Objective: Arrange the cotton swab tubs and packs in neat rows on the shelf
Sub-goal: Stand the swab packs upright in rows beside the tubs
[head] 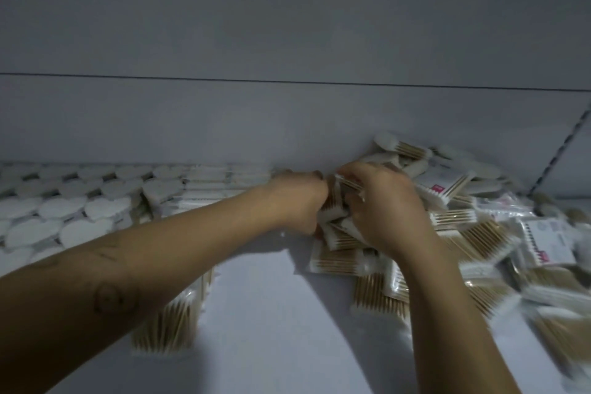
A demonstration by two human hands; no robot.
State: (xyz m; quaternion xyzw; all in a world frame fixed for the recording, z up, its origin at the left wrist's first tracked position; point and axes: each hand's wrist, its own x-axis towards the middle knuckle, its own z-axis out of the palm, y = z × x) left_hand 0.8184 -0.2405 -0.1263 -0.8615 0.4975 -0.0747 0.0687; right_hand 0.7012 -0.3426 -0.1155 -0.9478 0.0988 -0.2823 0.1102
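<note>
A bundle of swab packs [334,217] sits at the back of the shelf [262,323], clamped between both hands. The left hand [297,201] and right hand [383,214] curl round it. Best to square its ends before sliding it towards the neat rows [80,211], clear of the loose heap [479,240].

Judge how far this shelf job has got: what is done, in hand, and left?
Done: the white oval-topped tubs stand in tight rows at the left of the white shelf. In hand: the left hand and right hand both grip a bunch of clear packs of wooden-stick swabs. Left: the jumbled heap of packs on the right, not yet sorted.
</note>
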